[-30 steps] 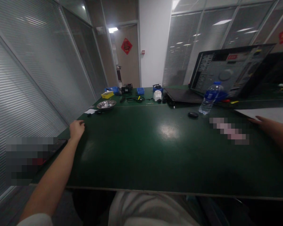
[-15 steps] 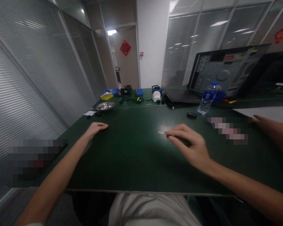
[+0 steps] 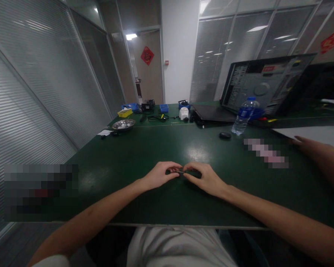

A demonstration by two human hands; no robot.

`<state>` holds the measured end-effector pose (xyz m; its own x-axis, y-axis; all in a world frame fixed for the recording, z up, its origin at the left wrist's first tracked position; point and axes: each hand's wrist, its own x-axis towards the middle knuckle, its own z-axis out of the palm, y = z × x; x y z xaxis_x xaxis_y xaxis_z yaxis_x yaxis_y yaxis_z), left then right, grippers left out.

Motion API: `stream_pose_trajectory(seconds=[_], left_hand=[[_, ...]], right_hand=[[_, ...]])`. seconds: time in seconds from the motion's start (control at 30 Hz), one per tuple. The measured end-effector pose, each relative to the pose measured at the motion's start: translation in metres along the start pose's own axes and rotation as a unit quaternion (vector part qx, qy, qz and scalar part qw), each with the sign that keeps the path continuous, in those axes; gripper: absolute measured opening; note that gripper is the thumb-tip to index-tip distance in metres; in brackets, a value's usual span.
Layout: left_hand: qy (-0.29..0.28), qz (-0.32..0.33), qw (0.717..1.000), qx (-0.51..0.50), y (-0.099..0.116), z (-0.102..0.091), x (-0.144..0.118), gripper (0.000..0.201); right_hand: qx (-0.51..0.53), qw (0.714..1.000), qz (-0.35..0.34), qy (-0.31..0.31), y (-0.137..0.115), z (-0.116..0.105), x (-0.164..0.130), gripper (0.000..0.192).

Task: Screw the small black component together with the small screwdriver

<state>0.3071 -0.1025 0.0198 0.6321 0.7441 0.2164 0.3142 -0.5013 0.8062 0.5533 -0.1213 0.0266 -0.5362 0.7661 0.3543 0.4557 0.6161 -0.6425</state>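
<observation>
My left hand (image 3: 160,174) and my right hand (image 3: 204,178) meet at the middle of the green table (image 3: 122,163), fingertips together. Between them they pinch a small dark object (image 3: 180,172), mostly hidden by the fingers; what it is I cannot tell. Both wrists lie low over the tabletop near its front edge.
Another person's hand (image 3: 316,150) rests at the right beside a white sheet (image 3: 317,132). A water bottle (image 3: 242,116), a small black item (image 3: 225,135), an open computer case (image 3: 264,85), a metal bowl (image 3: 123,125) and blue and yellow bins (image 3: 164,108) stand further back.
My left hand has come in from the left edge and my right hand has drawn back toward me. The two hands now meet at the centre on the small dark object.
</observation>
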Motion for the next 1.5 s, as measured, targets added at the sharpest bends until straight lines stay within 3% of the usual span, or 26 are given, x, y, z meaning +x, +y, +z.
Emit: stream_pose_trajectory(seconds=[0.13, 0.27, 0.8, 1.27, 1.5], left_hand=[[0.017, 0.011, 0.995, 0.095, 0.003, -0.013, -0.012, 0.035], [0.010, 0.002, 0.992, 0.125, 0.001, -0.018, -0.014, 0.030], [0.010, -0.019, 0.997, 0.077, 0.003, -0.016, -0.011, 0.030], [0.013, 0.038, 0.996, 0.081, 0.002, -0.009, -0.010, 0.018], [0.015, 0.021, 0.998, 0.052, 0.010, -0.011, -0.011, 0.017]], right_hand=[[-0.033, 0.999, 0.001, -0.017, 0.004, -0.002, 0.000, 0.024], [-0.063, 0.997, -0.001, -0.034, 0.005, -0.003, 0.002, 0.023], [-0.103, 0.992, -0.030, -0.060, 0.003, -0.001, 0.003, 0.024], [-0.082, 0.993, -0.054, -0.068, -0.001, 0.008, 0.003, 0.023], [-0.073, 0.994, -0.049, -0.066, 0.000, 0.008, 0.002, 0.022]])
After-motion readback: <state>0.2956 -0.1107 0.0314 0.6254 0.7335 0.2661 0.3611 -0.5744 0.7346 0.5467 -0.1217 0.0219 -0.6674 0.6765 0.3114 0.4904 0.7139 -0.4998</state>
